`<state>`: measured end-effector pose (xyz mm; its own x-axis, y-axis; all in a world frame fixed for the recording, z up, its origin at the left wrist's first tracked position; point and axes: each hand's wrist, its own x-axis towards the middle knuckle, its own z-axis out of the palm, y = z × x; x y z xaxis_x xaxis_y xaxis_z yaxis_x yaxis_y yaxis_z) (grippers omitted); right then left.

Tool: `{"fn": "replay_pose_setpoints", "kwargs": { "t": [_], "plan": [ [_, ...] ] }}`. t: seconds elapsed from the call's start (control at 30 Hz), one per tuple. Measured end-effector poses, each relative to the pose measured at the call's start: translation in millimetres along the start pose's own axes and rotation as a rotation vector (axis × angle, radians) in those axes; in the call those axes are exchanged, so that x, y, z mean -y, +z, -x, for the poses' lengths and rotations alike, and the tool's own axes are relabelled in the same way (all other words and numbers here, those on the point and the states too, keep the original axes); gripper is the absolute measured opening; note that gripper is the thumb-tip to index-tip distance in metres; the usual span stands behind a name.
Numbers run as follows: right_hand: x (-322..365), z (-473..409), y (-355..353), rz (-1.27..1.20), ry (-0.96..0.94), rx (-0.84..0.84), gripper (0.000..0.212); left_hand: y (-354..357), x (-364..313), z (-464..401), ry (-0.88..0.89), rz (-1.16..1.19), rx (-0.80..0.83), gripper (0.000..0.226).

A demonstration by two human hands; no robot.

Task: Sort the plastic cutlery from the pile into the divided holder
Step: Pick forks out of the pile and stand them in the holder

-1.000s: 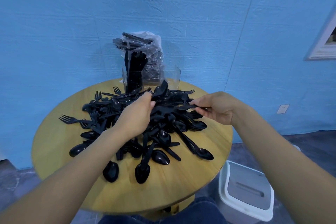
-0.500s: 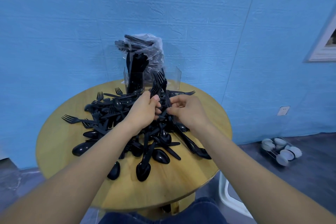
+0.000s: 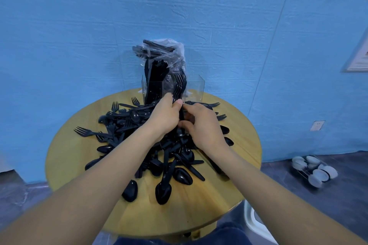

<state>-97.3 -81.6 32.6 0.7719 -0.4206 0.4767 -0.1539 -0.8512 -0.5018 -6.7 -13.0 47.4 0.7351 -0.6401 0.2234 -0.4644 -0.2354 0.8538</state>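
Both hands now meet just in front of the clear divided holder [image 3: 194, 87]. Left hand [image 3: 164, 117] grips an upright bunch of forks [image 3: 180, 83]; right hand [image 3: 201, 125], which reached aside a second ago, now pinches the handles. Bundle gathered; holder drop likely next. Pile [image 3: 139, 137] remains large on worktop [image 3: 71, 151].

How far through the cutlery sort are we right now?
Early on. Done: the clear divided holder already has black pieces standing in its left compartment. In hand: the left hand grips a bunch of forks upright, and the right hand steadies it. Left: most of the pile still covers the round table.
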Motion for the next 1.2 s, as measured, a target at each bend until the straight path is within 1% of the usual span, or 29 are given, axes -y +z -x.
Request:
{"fn": "replay_pose_setpoints", "kwargs": {
  "t": [0.1,0.23,0.3,0.4,0.47,0.57,0.6,0.67,0.8,0.87,0.97,1.1,1.2],
  "plan": [
    [-3,-4,0,0.011,-0.013,0.01,0.038,-3,-1,-6,-0.005,0.027,0.011,0.02],
    [-5,-14,-3,0.011,-0.045,0.006,0.055,-6,-5,-14,-0.021,0.006,0.008,0.023],
    [-4,-21,-4,0.021,-0.084,0.044,0.051,-10,-5,-20,-0.026,-0.022,0.007,0.024],
    [-2,-34,-6,0.034,-0.115,0.124,0.033,-15,-4,-28,-0.027,-0.081,0.021,0.028],
    [-2,-45,-11,-0.051,-0.05,0.107,0.021,-17,-4,-31,-0.02,-0.101,0.033,0.028],
    [0,-66,-17,-0.239,0.123,-0.019,0.015,-18,-5,-34,-0.024,0.024,0.078,0.016],
    [0,-74,-18,-0.297,0.18,-0.059,0.015,-19,-5,-37,-0.03,0.065,0.093,0.014],
    [2,-88,-21,-0.387,0.253,-0.096,0.026,-22,-3,-41,-0.036,0.105,0.138,0.014],
    [5,-101,-24,-0.608,0.339,-0.014,0.025,-26,-3,-46,0.02,0.14,0.223,0.014],
    [4,-102,-22,-0.761,0.363,0.02,0.025,-28,-3,-49,0.029,0.185,0.234,0.017],
    [1,-109,-20,-0.942,0.36,0.048,0.019,-32,-3,-55,0.053,0.213,0.212,0.021],
    [-4,-118,-17,-1.049,0.42,-0.003,0.018,-33,-4,-62,0.04,0.236,0.187,0.023],
    [-10,-123,-18,-1.079,0.457,-0.041,0.017,-32,-2,-65,0.042,0.206,0.218,0.02]
  ]
}}
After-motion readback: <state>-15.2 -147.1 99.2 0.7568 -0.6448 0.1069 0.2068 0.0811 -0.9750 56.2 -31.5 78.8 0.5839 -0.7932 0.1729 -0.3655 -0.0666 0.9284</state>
